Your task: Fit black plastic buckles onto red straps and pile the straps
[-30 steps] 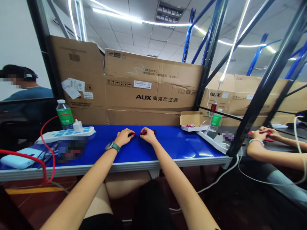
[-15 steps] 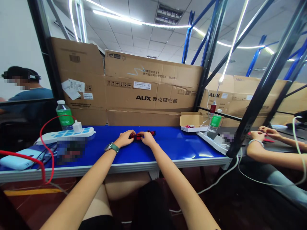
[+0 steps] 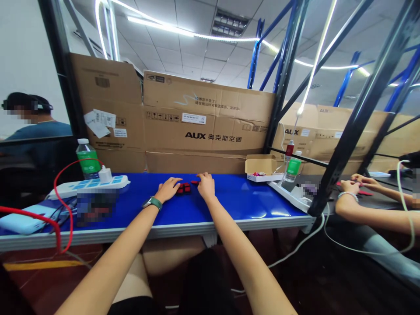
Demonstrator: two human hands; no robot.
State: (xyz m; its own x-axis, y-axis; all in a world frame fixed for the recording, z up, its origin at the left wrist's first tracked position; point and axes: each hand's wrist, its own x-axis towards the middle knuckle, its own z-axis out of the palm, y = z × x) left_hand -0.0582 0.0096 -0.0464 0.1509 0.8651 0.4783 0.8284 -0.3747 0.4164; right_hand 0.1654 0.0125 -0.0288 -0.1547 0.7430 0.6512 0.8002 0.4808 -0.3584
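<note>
Detail of small red-black object (image 3: 183, 188) lost between left hand (image 3: 168, 189), right hand (image 3: 206, 186).

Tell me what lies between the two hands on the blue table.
In the head view, a small red-and-black piece lies on the blue table between the left hand and the right hand.

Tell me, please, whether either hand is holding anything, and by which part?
Neither lifts anything. The left hand rests its fingers on the left end of a red-and-black piece on the table; the right hand lies beside it.
</note>
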